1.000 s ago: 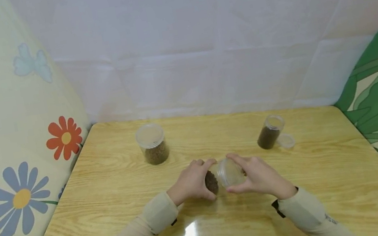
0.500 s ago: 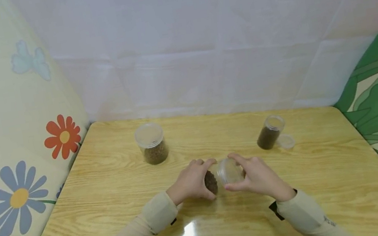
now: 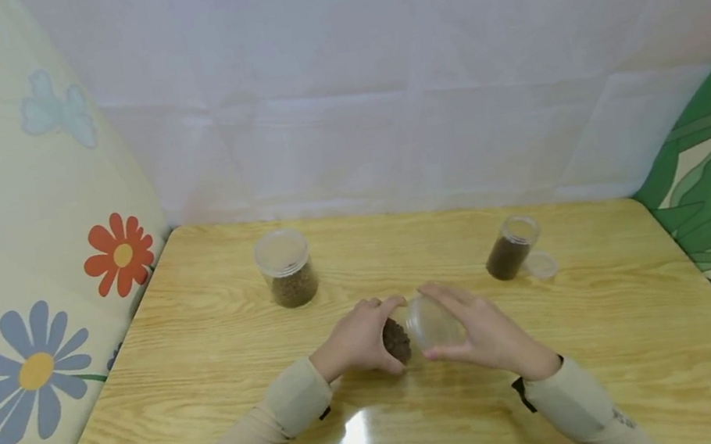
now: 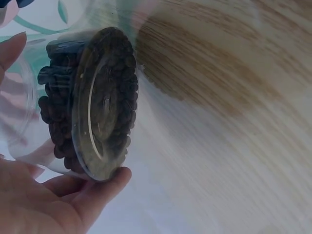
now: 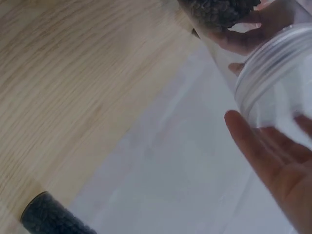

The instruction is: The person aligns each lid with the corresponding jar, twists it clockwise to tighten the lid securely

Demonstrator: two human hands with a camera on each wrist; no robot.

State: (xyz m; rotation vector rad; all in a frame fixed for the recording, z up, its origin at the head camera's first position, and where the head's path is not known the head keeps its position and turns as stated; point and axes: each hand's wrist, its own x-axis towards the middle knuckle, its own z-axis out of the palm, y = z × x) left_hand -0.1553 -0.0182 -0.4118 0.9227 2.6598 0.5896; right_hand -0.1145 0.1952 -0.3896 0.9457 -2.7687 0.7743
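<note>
My left hand point(image 3: 357, 342) holds a clear jar with dark brown bean-like pieces point(image 3: 395, 341) inside, low over the middle of the table. In the left wrist view this jar point(image 4: 105, 107) lies tipped on its side, its round base towards the camera's right and its thumb-side fingers around the wall. Just to the right, my right hand point(image 3: 487, 331) grips a second clear jar point(image 3: 433, 322). Its threaded rim point(image 5: 265, 63) faces the first jar, with a small gap between them in the head view. No contents are plain in the second jar.
A wide clear jar point(image 3: 291, 285), partly filled with brown grains, stands at the back left. At the back right is a narrow jar point(image 3: 509, 258) of dark grains, with a small clear lid point(image 3: 542, 265) lying beside it. Cloth hangs behind the wooden table point(image 3: 200, 313).
My right hand has shifted its grip a little and tilted its jar slightly. The left hand and its jar have stayed almost where they were.
</note>
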